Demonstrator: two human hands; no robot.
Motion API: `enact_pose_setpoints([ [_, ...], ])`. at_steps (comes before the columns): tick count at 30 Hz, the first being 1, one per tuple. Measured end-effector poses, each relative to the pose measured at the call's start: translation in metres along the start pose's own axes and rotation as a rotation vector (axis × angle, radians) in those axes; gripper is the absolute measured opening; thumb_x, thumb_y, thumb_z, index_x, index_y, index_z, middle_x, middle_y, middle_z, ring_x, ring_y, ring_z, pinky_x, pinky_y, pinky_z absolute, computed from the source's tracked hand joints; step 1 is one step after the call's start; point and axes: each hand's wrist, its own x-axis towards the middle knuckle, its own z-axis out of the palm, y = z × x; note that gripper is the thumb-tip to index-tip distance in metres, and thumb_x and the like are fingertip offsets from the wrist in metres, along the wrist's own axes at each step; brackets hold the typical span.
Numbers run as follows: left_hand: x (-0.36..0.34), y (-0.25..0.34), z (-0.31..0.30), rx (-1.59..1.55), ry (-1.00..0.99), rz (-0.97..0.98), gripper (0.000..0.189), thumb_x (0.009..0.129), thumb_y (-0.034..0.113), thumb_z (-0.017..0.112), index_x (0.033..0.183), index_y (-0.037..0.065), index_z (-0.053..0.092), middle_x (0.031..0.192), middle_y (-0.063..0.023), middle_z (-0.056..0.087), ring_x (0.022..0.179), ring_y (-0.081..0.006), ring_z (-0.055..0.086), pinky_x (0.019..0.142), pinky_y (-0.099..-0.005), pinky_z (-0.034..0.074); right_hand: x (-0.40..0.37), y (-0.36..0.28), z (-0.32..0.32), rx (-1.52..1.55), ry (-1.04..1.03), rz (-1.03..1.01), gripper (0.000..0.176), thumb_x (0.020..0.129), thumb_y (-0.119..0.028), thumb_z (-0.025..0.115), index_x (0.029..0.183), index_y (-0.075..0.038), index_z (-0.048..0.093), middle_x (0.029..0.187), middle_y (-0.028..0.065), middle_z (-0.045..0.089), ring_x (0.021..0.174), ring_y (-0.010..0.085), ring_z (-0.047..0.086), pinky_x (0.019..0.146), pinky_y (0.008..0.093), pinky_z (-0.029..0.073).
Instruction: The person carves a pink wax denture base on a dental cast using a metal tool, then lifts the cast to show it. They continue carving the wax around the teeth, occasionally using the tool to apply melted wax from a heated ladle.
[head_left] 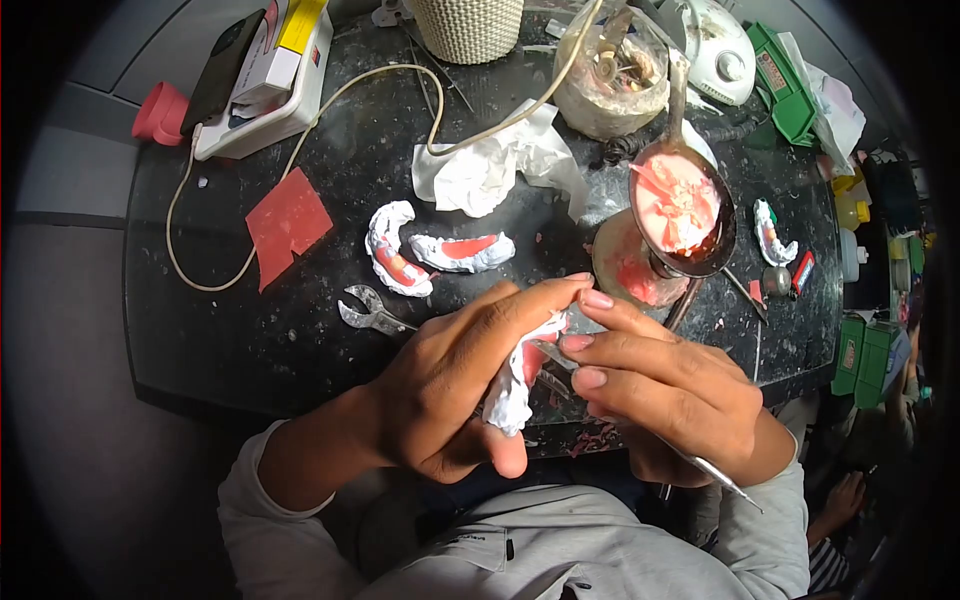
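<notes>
My left hand [450,370] is closed round a white moulded piece with a pink inner strip [512,395], its thumb under the lower end. My right hand [680,395] pinches a thin metal tool [722,480]; one end of it reaches the pink strip and the other sticks out below the palm. Two similar white-and-pink pieces, one curved [385,250] and one flatter [463,252], lie on the black table beyond my left hand. A ladle of pink wax [678,200] stands above a round stained base, beyond my right hand.
A wrench-like tool [372,312] and a pink sheet [287,228] lie on the left, near a looping cable. Crumpled paper [500,165], a crusted jar [610,90] and a woven pot [468,25] stand farther back. Another white piece [772,235] lies right. A co-worker's hand [845,497] shows lower right.
</notes>
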Motion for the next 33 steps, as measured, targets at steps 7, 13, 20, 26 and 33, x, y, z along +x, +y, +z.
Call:
enact_pose_setpoints([
  [7,0.002,0.006,-0.007,0.025,-0.074,-0.032,0.095,0.101,0.062,0.049,0.143,-0.022,0.037,0.143,-0.0357,0.051,0.116,-0.0443,0.063,0.099,-0.0458,0.052,-0.002,-0.002,0.000,-0.010,-0.043,-0.024,0.027,0.088,-0.006,0.073,0.112,0.007,0.073,0.106,0.0213,0.074,0.113,0.0418,0.072,0.071,0.0329,0.062],
  [13,-0.002,0.003,-0.007,-0.035,-0.115,-0.074,0.096,0.101,0.062,0.049,0.147,-0.020,0.033,0.148,-0.0352,0.047,0.125,-0.0450,0.059,0.106,-0.0465,0.048,0.000,-0.008,-0.004,0.085,-0.036,0.101,0.036,0.079,0.008,0.081,0.113,0.001,0.071,0.111,0.0187,0.075,0.120,0.0460,0.068,0.090,0.0452,0.061],
  [20,0.000,0.016,-0.006,-0.129,-0.118,-0.271,0.104,0.096,0.071,0.043,0.149,-0.017,0.035,0.151,-0.0306,0.048,0.138,-0.0381,0.053,0.114,-0.0437,0.042,-0.001,-0.007,-0.005,0.035,-0.085,0.075,0.036,0.078,0.004,0.083,0.112,0.000,0.073,0.109,0.0173,0.076,0.118,0.0452,0.069,0.088,0.0444,0.062],
  [26,-0.004,0.015,-0.002,-0.274,-0.077,-0.395,0.106,0.095,0.074,0.042,0.151,-0.015,0.034,0.153,-0.0293,0.047,0.139,-0.0357,0.053,0.114,-0.0417,0.043,-0.002,-0.005,-0.002,0.094,-0.035,0.108,0.034,0.078,0.003,0.083,0.110,-0.001,0.074,0.109,0.0165,0.077,0.117,0.0452,0.070,0.089,0.0441,0.061],
  [33,0.000,0.028,-0.003,-0.620,-0.042,-0.678,0.123,0.087,0.088,0.037,0.156,-0.012,0.025,0.150,-0.0234,0.052,0.129,-0.0283,0.060,0.096,-0.0375,0.055,-0.001,-0.005,-0.004,0.182,-0.058,0.149,0.030,0.081,0.005,0.080,0.110,0.001,0.074,0.107,0.0174,0.077,0.114,0.0457,0.070,0.091,0.0483,0.060],
])
